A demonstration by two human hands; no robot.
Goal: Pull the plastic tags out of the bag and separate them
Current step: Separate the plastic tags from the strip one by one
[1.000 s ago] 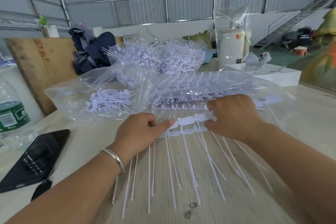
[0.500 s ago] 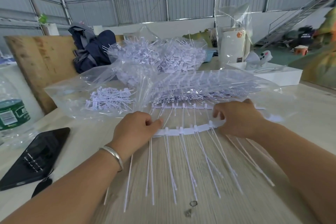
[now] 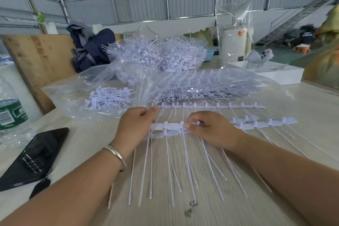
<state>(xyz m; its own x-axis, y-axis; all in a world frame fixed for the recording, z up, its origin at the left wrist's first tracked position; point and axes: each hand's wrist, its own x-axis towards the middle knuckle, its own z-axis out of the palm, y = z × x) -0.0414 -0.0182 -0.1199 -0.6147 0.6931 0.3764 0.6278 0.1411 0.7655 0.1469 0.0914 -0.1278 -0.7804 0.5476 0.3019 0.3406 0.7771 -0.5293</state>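
Counter (image 3: 302, 108): pale wood-grain, carries all items.

Bag (image 3: 183, 86): large clear plastic, lying flat at far-centre; holds stacked tag strips, mouth toward the person. Second clear bag (image 3: 73, 101) to its left w/ a small heap of loose tags (image 3: 108, 98); bigger heap of loose tags (image 3: 156, 55) behind.

Phone (image 3: 36, 156), dark, near-left. Bottle (image 3: 11, 113), green label, far-left edge.

Tag strip (image 3: 256, 124): white plastic bar w/ thin tails running toward the person; out of bag, flat on counter betw. both hands. Appears to be two bars overlapped. Another strip (image 3: 211, 105) lies just at the bag mouth.

Left hand (image 3: 136, 124): grip closed, fingers curled onto strip's left end. Right hand (image 3: 211, 130): grip pinching the bar near mid-left, at a tag head.

Step, est.: strip pulled out; separating in progress, most tags on it not yet detached.

Next move, est.: left steadies bar, right twists/pulls one tag off; thin tails tangle easily, so work one at a time.
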